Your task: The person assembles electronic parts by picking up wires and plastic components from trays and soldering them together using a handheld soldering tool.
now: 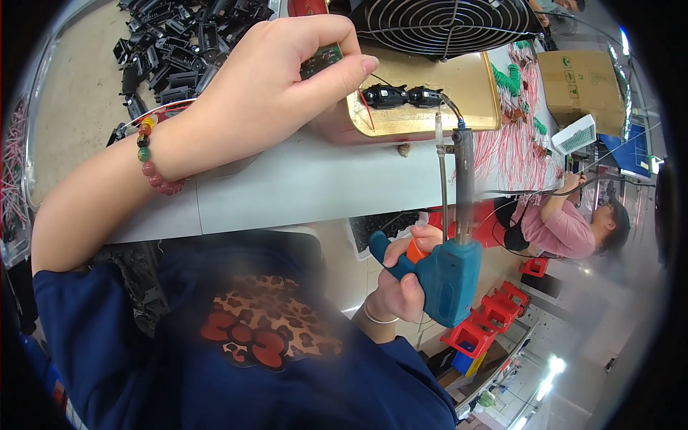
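Observation:
My left hand (308, 75) reaches over the bench, its thumb and fingers pinching a small green circuit board (322, 61). A thin red wire (366, 109) hangs down close by, over a gold-coloured tin (430, 68). Two small black plastic housings (385, 96) lie end to end on the tin, just right of my left hand. In my right hand (401, 283) is a teal soldering gun (451, 279) with an orange trigger (416, 250), gripped by its handle. Its long barrel points away from me, and the thin bent tip is at the right-hand housing (426, 97).
Behind the tin stands a black fan guard (451, 25). A heap of black plastic parts (175, 54) fills the far left. Red and white wires (494, 154) spread at the right, near a cardboard box (584, 84). Another person (562, 222) sits at the right, beyond red bins (494, 315).

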### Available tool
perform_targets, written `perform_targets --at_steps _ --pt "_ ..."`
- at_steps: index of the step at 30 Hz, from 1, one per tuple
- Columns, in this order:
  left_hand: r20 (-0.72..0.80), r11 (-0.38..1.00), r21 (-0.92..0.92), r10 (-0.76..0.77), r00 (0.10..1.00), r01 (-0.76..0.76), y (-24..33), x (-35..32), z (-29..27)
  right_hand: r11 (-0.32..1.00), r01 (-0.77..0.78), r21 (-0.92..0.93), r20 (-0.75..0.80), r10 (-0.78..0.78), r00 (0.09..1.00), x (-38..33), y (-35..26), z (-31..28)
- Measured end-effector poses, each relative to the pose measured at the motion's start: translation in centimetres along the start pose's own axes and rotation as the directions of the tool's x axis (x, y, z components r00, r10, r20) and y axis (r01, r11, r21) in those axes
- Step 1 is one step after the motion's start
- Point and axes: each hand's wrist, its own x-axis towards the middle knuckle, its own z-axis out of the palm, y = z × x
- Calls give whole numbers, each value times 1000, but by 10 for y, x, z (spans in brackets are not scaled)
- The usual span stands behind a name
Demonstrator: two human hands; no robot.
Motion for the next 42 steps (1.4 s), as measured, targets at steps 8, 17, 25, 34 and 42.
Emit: perform_targets --at_steps 8,17,25,34,42 --pt "26 995 101 0 1000 -3 8 -1 -7 976 -94 194 -57 106 993 -7 5 -2" --pt "233 462 735 517 824 -497 40 -7 -11 997 -39 66 -42 42 998 -3 3 -5" --pt "315 474 736 392 864 -483 29 -2 -19 936 -278 215 -30 291 956 2 -1 -6" --pt "125 733 525 437 891 -433 22 -1 -18 991 -119 -67 -3 119 993 10 -5 -2" --pt "36 809 457 399 916 -371 15 -6 -11 995 -52 -82 0 53 999 7 1 -6"
